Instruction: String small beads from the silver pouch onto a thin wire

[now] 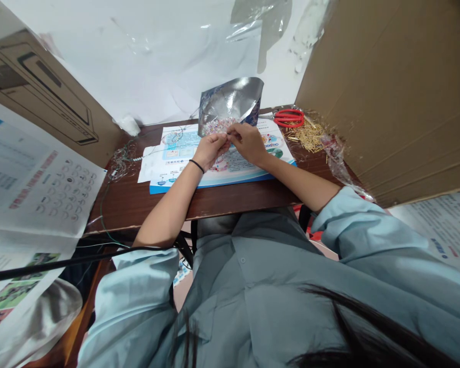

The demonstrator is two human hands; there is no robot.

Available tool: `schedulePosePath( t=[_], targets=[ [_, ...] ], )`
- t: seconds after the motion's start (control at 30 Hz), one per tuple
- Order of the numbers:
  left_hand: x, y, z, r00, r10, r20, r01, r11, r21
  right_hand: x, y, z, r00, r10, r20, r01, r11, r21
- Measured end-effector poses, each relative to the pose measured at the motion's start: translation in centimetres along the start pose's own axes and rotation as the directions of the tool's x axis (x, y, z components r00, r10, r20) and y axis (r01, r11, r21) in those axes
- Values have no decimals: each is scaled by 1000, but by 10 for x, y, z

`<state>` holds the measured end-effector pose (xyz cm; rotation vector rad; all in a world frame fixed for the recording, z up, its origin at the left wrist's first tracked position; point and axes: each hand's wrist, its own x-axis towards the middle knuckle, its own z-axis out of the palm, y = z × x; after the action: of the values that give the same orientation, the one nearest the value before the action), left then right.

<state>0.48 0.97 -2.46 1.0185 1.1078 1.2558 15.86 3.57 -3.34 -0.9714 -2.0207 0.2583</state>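
I see one open, silver-lined pouch (232, 97), pale pinkish beads (219, 125) inside, too many to count, on the worktop (237, 200), left hand (211, 148) and right hand (248, 142) together before it, fingertips pinched, anything held too small to tell, one red-handled tool (289, 118) nearby.

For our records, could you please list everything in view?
Table: one, brown, centre
Printed papers: several, mostly white, table and sides
Pouch: one, silver-lined, behind hands
Beads: many, pinkish, in pouch
Tool: one, red-handled, table's right
Pins: many, gold, beside tool
Plastic wrap: some, clear, beside pins
Thread: some, green, left
Cardboard: two pieces, brown, flanking table
Wall: one, white, behind
Wristband: one, black, left wrist
Sleeves: two, blue, arms
Left hand: one, bare, before pouch
Right hand: one, bare, likewise
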Motion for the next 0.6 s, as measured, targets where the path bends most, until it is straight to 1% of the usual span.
schedulePosePath(
  t=[0.2, 0.3, 0.37, 0.43, 0.53, 0.6],
  targets=[
    [-1, 2, 4, 998, 38, -46, -37, 999, 10, 0, -2, -1, 1000, -6, -10, 7, 999, 44],
    [0, 4, 4, 995, 34, -94, -34, 999, -2, 2, -4, -3, 999, 24, -44, -21, 998, 65],
    [1, 7, 1, 990, 36, -140, -42, 998, -38, 3, -4, -6, 996, 59, -70, -52, 994, 97],
    [2, 13, -4, 986, 47, -162, -62, 994, -92, 6, -3, -8, 992, 96, -88, -83, 987, 139],
    [2, 25, -12, 987, 87, -135, -106, 984, -144, 10, 1, -11, 983, 148, -104, -126, 973, 195],
    [2, 32, -18, 982, 117, -147, -141, 976, -164, 14, 5, -13, 978, 172, -114, -143, 963, 227]
  ],
)
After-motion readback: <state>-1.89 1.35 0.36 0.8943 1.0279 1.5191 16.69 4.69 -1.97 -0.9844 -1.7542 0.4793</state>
